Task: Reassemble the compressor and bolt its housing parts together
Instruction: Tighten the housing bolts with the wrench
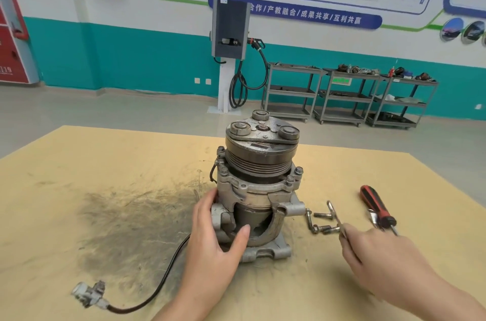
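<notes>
The compressor (259, 183) stands upright on the counter (105, 176); the left hand (218, 231) grips its lower housing; the right hand (373, 249) pinches a wrench (335, 215) beside loose bolts (322, 222); a weak steadying grip could let the top-heavy unit tip while tightening

Compressor (259, 183) upright at centre of the counter (105, 162), loose bolts (322, 220) just right of its base, screwdriver (377, 208) further right, cable connector (89, 294) at lower left, shelving carts (347, 94) behind at upper right.

Red-and-black screwdriver (377, 209), tan tabletop (105, 162)
</notes>
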The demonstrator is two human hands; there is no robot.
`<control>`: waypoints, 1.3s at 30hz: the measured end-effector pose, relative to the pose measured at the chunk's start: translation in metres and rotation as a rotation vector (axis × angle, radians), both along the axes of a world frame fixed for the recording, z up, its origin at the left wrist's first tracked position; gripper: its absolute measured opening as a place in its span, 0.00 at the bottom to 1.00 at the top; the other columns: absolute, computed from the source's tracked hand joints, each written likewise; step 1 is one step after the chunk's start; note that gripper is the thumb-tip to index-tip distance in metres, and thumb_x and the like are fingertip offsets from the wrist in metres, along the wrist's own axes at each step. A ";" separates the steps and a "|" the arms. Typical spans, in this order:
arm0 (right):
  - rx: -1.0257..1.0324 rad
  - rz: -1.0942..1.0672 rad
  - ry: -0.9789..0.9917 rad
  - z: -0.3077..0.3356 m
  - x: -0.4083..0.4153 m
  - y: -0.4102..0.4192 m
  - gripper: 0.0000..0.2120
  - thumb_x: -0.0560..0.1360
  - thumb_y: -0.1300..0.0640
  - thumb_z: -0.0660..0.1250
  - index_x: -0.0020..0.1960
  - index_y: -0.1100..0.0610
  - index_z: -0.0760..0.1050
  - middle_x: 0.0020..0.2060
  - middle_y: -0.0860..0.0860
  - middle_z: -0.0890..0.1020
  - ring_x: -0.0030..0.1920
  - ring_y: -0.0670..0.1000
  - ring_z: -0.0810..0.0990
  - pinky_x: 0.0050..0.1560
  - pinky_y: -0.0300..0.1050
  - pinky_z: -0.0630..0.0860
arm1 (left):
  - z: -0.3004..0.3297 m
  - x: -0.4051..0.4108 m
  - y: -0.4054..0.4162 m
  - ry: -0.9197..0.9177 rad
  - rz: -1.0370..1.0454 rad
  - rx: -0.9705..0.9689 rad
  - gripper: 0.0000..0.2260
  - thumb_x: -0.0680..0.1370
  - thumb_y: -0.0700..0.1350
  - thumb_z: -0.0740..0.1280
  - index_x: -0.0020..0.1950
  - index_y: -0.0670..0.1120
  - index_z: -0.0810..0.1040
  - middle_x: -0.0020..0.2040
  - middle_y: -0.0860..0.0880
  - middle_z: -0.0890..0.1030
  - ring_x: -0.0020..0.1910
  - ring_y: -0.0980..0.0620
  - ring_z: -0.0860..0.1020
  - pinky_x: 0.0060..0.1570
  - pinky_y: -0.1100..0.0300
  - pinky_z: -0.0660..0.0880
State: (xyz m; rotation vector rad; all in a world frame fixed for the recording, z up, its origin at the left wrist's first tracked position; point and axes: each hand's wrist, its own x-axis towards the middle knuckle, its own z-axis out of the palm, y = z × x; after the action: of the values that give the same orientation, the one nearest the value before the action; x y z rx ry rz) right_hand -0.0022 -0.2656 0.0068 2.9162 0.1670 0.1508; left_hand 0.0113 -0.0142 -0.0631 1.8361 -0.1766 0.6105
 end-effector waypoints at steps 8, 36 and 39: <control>-0.235 0.203 0.075 -0.019 0.010 -0.017 0.13 0.83 0.43 0.43 0.59 0.47 0.61 0.40 0.46 0.71 0.38 0.55 0.74 0.28 0.46 0.56 | 0.000 0.001 0.001 -0.003 0.000 0.009 0.32 0.73 0.47 0.72 0.65 0.69 0.57 0.62 0.80 0.59 0.66 0.75 0.61 0.62 0.74 0.61; 1.707 0.358 -0.025 -0.005 0.044 0.093 0.41 0.62 0.21 0.60 0.70 0.38 0.62 0.62 0.27 0.73 0.63 0.28 0.69 0.57 0.23 0.68 | 0.065 0.026 0.006 0.057 -0.082 -0.310 0.36 0.69 0.74 0.57 0.73 0.60 0.61 0.69 0.69 0.66 0.66 0.75 0.63 0.63 0.70 0.61; 1.799 0.347 -0.121 -0.009 0.049 0.099 0.43 0.61 0.23 0.65 0.70 0.43 0.66 0.63 0.33 0.76 0.65 0.34 0.72 0.56 0.25 0.69 | 0.075 0.035 0.001 0.101 -0.138 -0.316 0.34 0.72 0.71 0.56 0.74 0.58 0.63 0.69 0.65 0.69 0.66 0.73 0.65 0.67 0.64 0.64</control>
State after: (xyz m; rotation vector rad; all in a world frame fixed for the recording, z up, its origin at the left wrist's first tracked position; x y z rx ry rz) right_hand 0.0471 -0.1666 -0.0021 4.5301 0.9236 0.9619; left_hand 0.0466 -0.0134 0.0114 1.5303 -0.1299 0.4207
